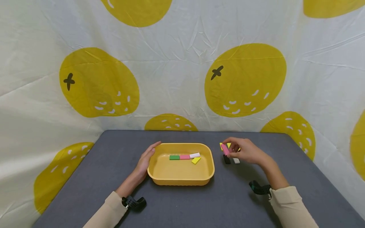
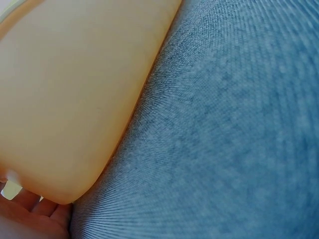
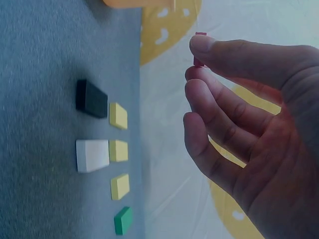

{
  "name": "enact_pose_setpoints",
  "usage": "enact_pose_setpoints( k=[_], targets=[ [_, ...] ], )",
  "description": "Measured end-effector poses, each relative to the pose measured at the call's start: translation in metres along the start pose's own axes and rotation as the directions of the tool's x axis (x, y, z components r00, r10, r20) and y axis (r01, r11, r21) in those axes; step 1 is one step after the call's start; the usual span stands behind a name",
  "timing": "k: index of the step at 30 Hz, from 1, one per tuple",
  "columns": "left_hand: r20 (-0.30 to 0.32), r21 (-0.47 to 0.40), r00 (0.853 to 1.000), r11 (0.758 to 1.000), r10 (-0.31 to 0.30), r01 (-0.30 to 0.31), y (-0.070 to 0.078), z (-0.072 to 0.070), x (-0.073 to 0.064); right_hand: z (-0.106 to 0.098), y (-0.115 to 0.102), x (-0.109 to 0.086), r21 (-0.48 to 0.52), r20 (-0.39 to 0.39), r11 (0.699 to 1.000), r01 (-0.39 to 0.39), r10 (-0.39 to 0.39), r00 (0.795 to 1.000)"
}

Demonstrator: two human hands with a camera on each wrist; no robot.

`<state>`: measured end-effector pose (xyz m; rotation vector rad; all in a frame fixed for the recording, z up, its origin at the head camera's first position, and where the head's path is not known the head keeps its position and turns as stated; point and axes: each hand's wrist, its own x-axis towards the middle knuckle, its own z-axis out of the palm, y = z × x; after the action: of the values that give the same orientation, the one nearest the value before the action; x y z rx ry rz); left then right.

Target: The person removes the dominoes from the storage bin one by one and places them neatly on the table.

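A yellow plastic tray (image 1: pixel 180 182) stands on the table, with my left hand (image 1: pixel 144 164) resting along its left side. The fingers of that hand stretch toward the far left corner of the tray. Inside, a green block (image 1: pixel 174 157), a pink block (image 1: pixel 184 157) and a white block (image 1: pixel 195 155) form a row, and a yellow block (image 1: pixel 196 161) lies slantwise below the white one. To the right of the tray, my right hand (image 1: pixel 244 150) pinches another pink block (image 1: pixel 225 149) between thumb and fingertips, raised over the loose blocks.
Under and beyond the right hand, a black block (image 3: pixel 91 98), a white block (image 3: pixel 92 156), several yellow blocks (image 3: pixel 118 115) and a green block (image 3: pixel 123 220) lie on the grey table (image 1: pixel 182 209). A white curtain (image 1: pixel 171 82) printed with yellow fruit hangs behind the table.
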<state>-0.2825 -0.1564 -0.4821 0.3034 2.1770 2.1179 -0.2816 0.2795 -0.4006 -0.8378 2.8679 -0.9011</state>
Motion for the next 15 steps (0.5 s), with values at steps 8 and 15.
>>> enact_pose_setpoints(
  k=[8,15],
  targets=[
    [0.009,0.016,1.000,1.000,-0.005,0.005,-0.001,0.000,0.000,-0.008,0.017,-0.009,0.008,0.001,0.998,-0.055,0.055,0.998],
    [0.015,0.023,1.000,1.000,0.000,0.000,-0.001,-0.002,-0.002,-0.015,0.030,-0.014,0.039,0.002,0.995,-0.093,0.093,0.996]
  ],
)
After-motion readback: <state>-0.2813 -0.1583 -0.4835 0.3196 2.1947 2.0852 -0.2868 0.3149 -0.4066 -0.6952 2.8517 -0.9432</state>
